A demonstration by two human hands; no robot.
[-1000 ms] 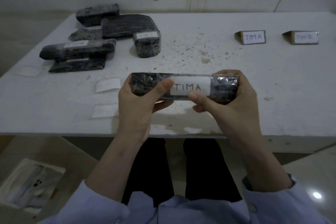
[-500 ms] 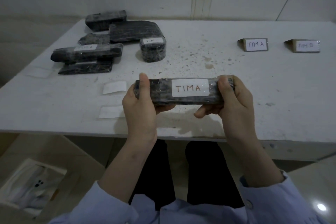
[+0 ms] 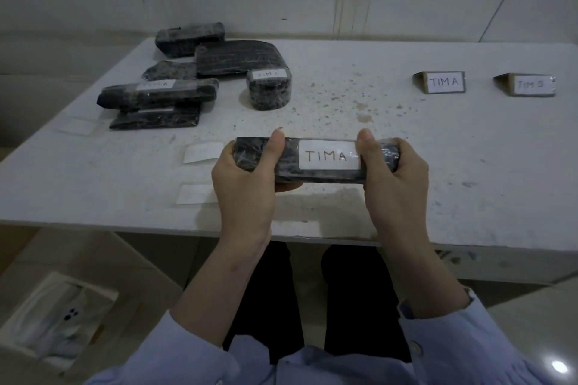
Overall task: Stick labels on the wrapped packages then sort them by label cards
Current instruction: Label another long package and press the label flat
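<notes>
Currently: labelled package point(image 3: 316, 161) held for inspection.
Left hand point(image 3: 247, 175) and right hand point(image 3: 392, 172) grip its ends, keeping the "TIM A" label point(image 3: 327, 154) readable; matching TIM A card point(image 3: 444, 82) stands well beyond, rightward.

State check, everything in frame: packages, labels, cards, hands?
Held package: level, off the table, TIM A label stuck on.
Left hand: grips its left end.
Right hand: grips its right end, thumb at the label's edge.
TIM A card: standing, far right.
TIM B card: standing, far right.
TIM C package: labelled, unsorted, beside the pile.
Loose labels: lying flat, unused.
</notes>
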